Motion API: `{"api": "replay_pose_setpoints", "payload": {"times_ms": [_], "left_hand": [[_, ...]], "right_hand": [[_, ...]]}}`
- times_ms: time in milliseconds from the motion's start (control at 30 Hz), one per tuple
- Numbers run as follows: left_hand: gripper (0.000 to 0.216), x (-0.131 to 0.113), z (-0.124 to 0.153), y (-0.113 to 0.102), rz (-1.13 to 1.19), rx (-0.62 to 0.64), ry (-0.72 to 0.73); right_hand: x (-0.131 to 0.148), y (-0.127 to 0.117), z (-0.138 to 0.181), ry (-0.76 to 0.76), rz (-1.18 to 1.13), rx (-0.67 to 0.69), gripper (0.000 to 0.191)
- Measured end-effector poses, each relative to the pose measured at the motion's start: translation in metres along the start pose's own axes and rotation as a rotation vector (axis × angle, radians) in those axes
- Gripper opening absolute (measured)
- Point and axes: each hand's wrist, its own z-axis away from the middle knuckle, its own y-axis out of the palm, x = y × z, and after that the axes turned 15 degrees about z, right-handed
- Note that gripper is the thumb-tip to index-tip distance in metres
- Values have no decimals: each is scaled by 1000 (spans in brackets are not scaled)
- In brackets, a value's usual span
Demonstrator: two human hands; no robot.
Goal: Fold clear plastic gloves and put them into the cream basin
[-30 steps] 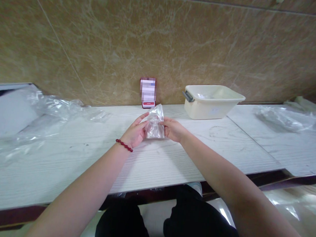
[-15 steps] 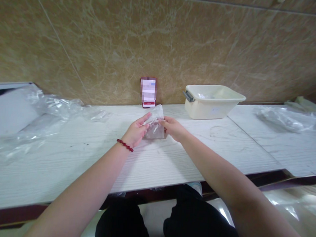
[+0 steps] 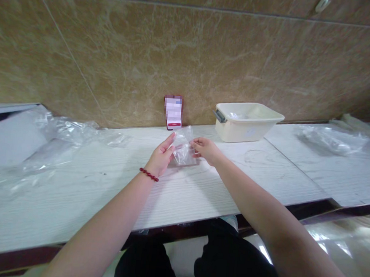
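A small clear plastic bag [image 3: 183, 150] is held just above the white table [image 3: 89, 191], in front of me. My left hand [image 3: 161, 157], with a red bead bracelet at the wrist, grips the bag's left edge with the fingers pressed against it. My right hand [image 3: 206, 150] pinches the bag's right edge between thumb and fingers. What the bag contains is unclear.
A cream plastic tub [image 3: 246, 121] with a grey handle stands by the wall to the right. A small red and white card [image 3: 173, 111] leans on the brown tiled wall. Crumpled clear plastic sheets lie at the left [image 3: 38, 145] and far right [image 3: 333, 138].
The bag has come down closer to the table and lies flatter between my hands. The camera has tipped slightly, shifting the scene downward.
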Motion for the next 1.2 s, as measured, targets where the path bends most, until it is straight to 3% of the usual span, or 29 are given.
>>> {"api": "replay_pose_setpoints", "payload": {"times_ms": [433, 600, 733, 933, 1067, 1200], "left_hand": [[46, 2, -1, 3, 94, 8, -18], [46, 2, 1, 7, 61, -43, -44], [44, 2, 2, 11, 30, -88, -72], [40, 7, 1, 6, -9, -130, -72], [40, 8, 1, 4, -32, -143, -81], [38, 7, 0, 5, -32, -149, -99]], "right_hand": [[4, -28, -4, 11, 12, -92, 6], [21, -46, -12, -44, 96, -132, 7], [54, -81, -26, -120, 229, -228, 7], [104, -163, -57, -121, 448, -490, 7], [105, -212, -75, -3, 549, -623, 4], [88, -237, -80, 141, 612, -609, 6]]}}
